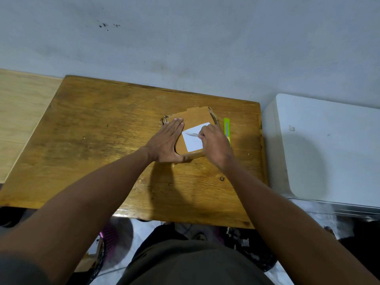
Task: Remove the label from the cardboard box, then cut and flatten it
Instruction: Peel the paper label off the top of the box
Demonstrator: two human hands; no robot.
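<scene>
Both forearms are reaching over the worktop [92, 130]: left hand [166, 142] is pressing flat, fingers straight, steadying the cardboard box [197, 116], while right hand [213, 145] is pinching the white label [194, 140], peeling it; a green knife [226, 128] is waiting beside.

A plain domestic room is indicated. A worn, varnished wooden table [102, 128] is set against a stained, painted wall [185, 38]. A white appliance [329, 145] is seen beside it; a purple plastic basket [110, 237] and scattered litter are noted on the floor.
</scene>
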